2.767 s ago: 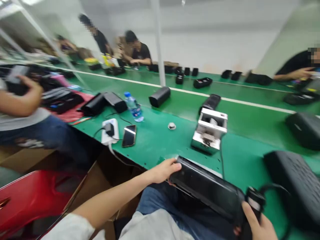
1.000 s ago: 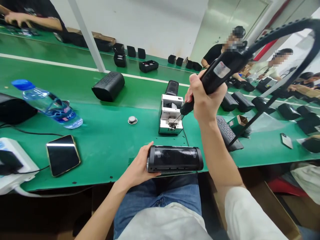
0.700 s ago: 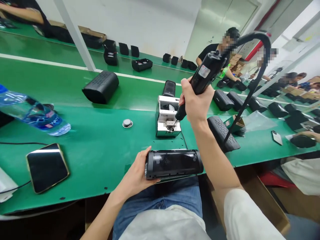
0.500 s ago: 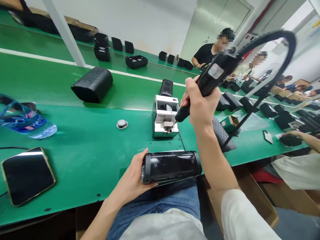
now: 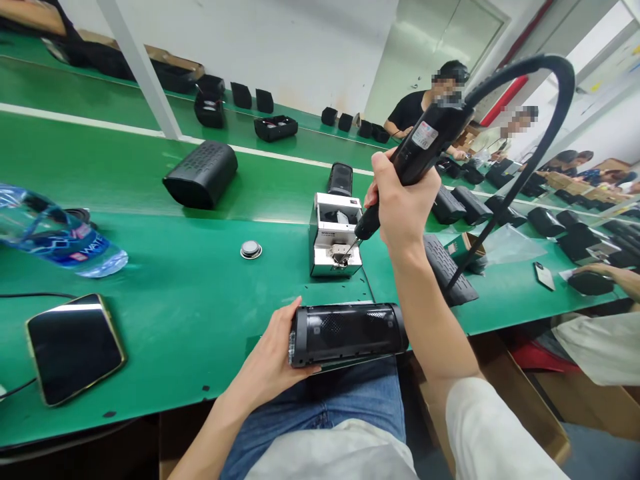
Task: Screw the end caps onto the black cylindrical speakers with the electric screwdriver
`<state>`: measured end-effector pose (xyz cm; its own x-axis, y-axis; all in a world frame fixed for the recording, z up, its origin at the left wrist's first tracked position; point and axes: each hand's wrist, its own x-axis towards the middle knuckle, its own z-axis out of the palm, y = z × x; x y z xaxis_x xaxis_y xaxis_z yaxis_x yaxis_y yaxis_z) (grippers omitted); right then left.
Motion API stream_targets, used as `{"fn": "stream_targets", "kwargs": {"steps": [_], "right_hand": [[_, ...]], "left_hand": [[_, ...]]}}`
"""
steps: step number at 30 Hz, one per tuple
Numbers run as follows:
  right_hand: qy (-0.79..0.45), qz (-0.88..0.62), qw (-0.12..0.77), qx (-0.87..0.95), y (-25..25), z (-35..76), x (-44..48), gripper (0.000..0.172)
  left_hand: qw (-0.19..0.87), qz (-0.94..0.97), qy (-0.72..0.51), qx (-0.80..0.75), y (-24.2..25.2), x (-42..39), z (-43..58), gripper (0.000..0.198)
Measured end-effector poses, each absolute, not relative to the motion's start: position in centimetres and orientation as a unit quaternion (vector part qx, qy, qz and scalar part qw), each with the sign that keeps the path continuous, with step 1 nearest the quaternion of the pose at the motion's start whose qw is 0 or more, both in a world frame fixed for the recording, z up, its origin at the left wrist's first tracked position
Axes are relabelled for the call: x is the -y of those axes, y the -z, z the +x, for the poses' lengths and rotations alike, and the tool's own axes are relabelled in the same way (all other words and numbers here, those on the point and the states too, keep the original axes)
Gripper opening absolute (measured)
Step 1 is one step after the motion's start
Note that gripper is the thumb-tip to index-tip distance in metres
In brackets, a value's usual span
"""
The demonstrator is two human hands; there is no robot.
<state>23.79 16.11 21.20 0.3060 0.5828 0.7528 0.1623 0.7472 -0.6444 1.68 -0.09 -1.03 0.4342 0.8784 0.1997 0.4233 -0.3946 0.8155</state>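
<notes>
My right hand (image 5: 407, 200) is wrapped around a black electric screwdriver (image 5: 425, 137), tilted so that its bit points down and left. The bit's tip is at the front of a small white screw feeder (image 5: 336, 233); whether a screw sits on it is too small to tell. My left hand (image 5: 275, 347) grips the left end of a black speaker (image 5: 350, 333), which lies on its side at the table's front edge, above my lap. A thick black cable (image 5: 543, 133) arches from the screwdriver's top down to the right.
A black speaker shell (image 5: 203, 175), a round metal disc (image 5: 251, 249), a water bottle (image 5: 65, 233) and a phone (image 5: 76, 350) are on the green table (image 5: 190, 293). Several black housings line the right side. Co-workers sit at the right, one person (image 5: 417, 107) across the table.
The screwdriver's bit stays at the feeder front, while its body has tipped slightly. My left hand still holds the speaker. The whole view has shifted a little, so things appear further right.
</notes>
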Motion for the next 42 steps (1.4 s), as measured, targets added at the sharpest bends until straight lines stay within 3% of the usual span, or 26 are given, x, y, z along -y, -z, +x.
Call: {"fn": "stream_targets", "kwargs": {"steps": [5, 8, 12, 20, 30, 33, 37, 42], "right_hand": [[-0.252, -0.284, 0.636, 0.672, -22.1, 24.5, -15.7, 0.043], [-0.318, -0.269, 0.554, 0.721, -22.4, 25.0, -15.9, 0.054], [-0.279, -0.276, 0.608, 0.69, -21.5, 24.6, -16.6, 0.058], [-0.134, -0.337, 0.738, 0.57, -19.3, 23.4, -16.7, 0.035], [-0.136, -0.357, 0.719, 0.58, -20.4, 23.7, -14.6, 0.051], [-0.154, -0.357, 0.704, 0.594, -20.9, 23.5, -12.9, 0.043], [-0.182, -0.327, 0.715, 0.59, -22.7, 22.4, -9.0, 0.02], [-0.212, -0.362, 0.708, 0.568, -24.6, 20.7, -5.9, 0.035]], "left_hand": [[0.348, 0.779, -0.326, -0.407, 0.8, 0.0, 1.5, 0.127], [0.35, 0.782, -0.328, -0.399, 0.8, -0.2, 1.5, 0.125], [0.354, 0.78, -0.329, -0.398, 1.0, -0.2, 1.5, 0.126], [0.339, 0.787, -0.329, -0.397, 0.8, -0.2, 1.6, 0.129], [0.33, 0.794, -0.342, -0.379, 0.5, -0.3, 1.7, 0.133], [0.333, 0.794, -0.344, -0.375, 0.6, -0.3, 1.8, 0.134], [0.336, 0.793, -0.344, -0.374, 0.6, -0.3, 1.7, 0.135], [0.338, 0.793, -0.345, -0.372, 0.4, -0.2, 1.6, 0.133]]}}
